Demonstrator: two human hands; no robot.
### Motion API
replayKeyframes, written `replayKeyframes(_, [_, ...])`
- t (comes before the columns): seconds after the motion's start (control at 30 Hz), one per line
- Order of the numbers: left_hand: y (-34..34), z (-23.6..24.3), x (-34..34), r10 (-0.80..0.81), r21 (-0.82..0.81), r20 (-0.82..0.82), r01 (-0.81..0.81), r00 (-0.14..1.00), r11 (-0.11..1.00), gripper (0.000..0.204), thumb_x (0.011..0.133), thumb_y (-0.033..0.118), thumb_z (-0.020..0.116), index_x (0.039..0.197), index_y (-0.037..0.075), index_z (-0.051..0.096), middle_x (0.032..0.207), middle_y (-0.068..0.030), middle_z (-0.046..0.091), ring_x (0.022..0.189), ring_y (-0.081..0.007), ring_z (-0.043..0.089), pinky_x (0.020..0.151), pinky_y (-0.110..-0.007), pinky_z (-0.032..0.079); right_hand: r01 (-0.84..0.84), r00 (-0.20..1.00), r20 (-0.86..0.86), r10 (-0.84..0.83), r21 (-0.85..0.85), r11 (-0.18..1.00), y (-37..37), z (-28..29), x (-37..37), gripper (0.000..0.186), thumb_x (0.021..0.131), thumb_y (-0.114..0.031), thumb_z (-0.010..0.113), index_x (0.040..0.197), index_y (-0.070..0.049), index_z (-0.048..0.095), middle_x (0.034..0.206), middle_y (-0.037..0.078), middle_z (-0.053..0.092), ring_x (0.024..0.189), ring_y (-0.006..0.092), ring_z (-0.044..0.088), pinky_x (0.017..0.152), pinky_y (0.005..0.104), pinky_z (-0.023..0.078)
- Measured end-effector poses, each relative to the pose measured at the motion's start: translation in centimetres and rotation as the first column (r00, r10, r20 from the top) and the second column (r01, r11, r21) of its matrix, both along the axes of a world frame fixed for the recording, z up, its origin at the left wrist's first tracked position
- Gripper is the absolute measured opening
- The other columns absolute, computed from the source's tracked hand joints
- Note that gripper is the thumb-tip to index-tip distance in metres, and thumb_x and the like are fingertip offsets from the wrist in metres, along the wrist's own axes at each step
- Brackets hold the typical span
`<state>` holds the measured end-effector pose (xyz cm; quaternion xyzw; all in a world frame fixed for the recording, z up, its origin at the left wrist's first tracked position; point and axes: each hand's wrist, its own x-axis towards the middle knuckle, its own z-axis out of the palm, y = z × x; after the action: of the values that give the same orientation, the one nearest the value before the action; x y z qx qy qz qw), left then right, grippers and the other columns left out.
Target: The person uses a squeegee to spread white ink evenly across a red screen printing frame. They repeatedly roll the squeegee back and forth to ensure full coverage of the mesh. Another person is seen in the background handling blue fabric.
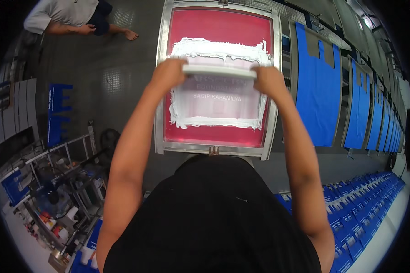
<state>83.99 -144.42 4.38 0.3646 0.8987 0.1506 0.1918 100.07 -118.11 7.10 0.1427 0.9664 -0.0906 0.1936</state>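
Both my arms reach forward over a screen-printing frame (161, 100) with a metal border and red mesh (221, 26). My left hand (170, 74) is closed round the left end of a long pale squeegee (219, 70). Its right end is gripped by my right hand (269, 81). The squeegee lies crosswise over the pale stencil window (214, 107), which shows light lettering. Thick white ink (214, 47) is heaped beyond the squeegee and along the window's sides, with another ridge at the near edge. The squeegee's blade edge cannot be made out.
Blue cut fabric pieces (321, 91) lie on a row of boards to the right. More blue pieces (368, 218) fill the lower right. At the lower left stand a fan (52, 195) and metal racks. Another person (73, 16) is at the upper left.
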Motion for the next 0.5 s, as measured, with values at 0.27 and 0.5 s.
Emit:
replayKeyframes(0.27, [-8.3,-1.8,13.9,-0.072,0.257,-0.023,0.076,0.997,0.963,0.027,0.058,-0.003,0.063,0.084,0.004,0.062,0.090,-0.0145,0.064,0.085,-0.0347,0.060,0.075,-0.045,0.048,0.003,0.978,-0.208,-0.023,-0.097,0.995,-7.9,-1.7,14.2,0.039,0.062,0.002,0.061,0.098,-0.010,0.070,0.087,0.011,0.070,0.086,0.0303,0.066,0.107,0.0576,0.032])
replayKeyframes(0.5, [2.2,-1.9,-3.2,0.015,0.005,-0.033,-0.015,0.999,1.000,0.026,0.071,0.023,0.076,0.093,0.010,0.070,0.090,-0.0160,0.070,0.089,-0.0343,0.066,0.078,-0.045,0.052,-0.039,0.997,-0.058,0.044,0.081,0.996,2.1,-2.9,-3.7,0.035,0.072,-0.011,0.058,0.104,-0.017,0.070,0.098,0.011,0.071,0.096,0.0282,0.067,0.097,0.0507,0.043])
